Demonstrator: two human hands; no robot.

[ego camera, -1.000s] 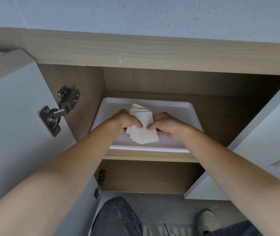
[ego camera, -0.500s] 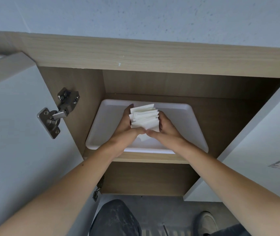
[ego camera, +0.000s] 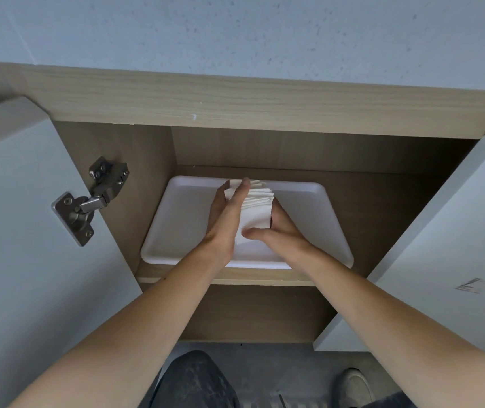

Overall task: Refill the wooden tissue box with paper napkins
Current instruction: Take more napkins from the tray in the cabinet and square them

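A stack of white paper napkins point(ego camera: 256, 210) stands on edge over a white tray point(ego camera: 303, 207) on the cupboard shelf. My left hand point(ego camera: 226, 219) presses flat against the stack's left side, fingers reaching past its far end. On the right side my right hand point(ego camera: 276, 231) cups the stack, thumb across the near end. Both hands squeeze the napkins between them. No wooden tissue box is in view.
The tray lies inside a wooden cupboard point(ego camera: 235, 98) under a speckled counter. Two white doors stand open, the left door point(ego camera: 23, 231) with a metal hinge point(ego camera: 94, 198) and the right door point(ego camera: 447, 245). My knee point(ego camera: 194, 381) and a shoe point(ego camera: 353, 387) show on the floor below.
The napkins went from a loose fan in my fingers to a squared stack pressed between both palms. My hands reached deeper over the tray and the view tilted down slightly.
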